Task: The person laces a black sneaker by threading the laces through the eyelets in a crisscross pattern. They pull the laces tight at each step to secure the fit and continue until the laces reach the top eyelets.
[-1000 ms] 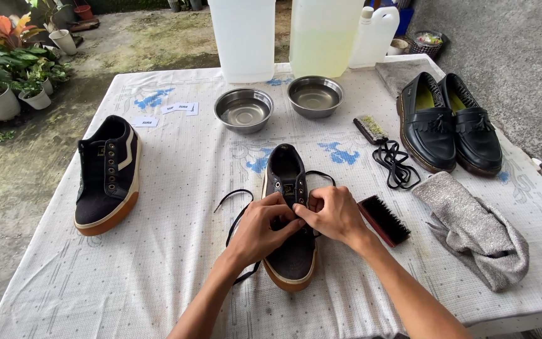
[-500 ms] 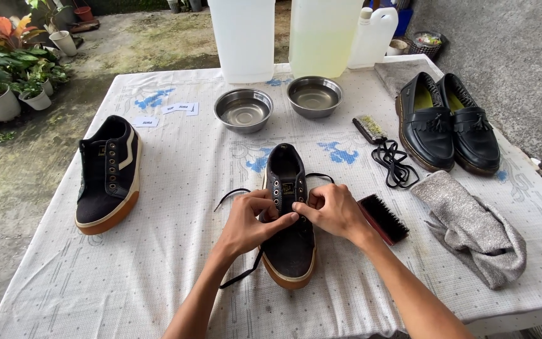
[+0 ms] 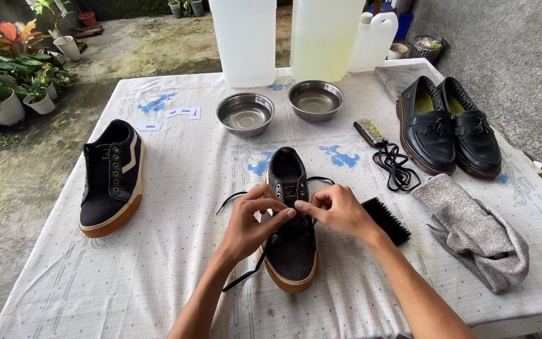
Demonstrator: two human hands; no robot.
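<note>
— What's changing since half a second ago?
— Both hands are drawing closer together: the left hand (image 3: 255,220) and right hand (image 3: 337,210) are pinching the black lace (image 3: 241,282) over the eyelets.
— And the shoe?
— The dark canvas sneaker (image 3: 291,235), gum-soled, is lying mid-bench (image 3: 177,263), a bristly brush (image 3: 387,220) just beside it.

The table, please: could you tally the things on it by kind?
Black sneakers: 2
Black loafers: 2
Steel bowls: 2
Brushes: 2
Loose black lace: 1
Grey cloth: 1
Plastic jugs: 3
Total: 13
</note>
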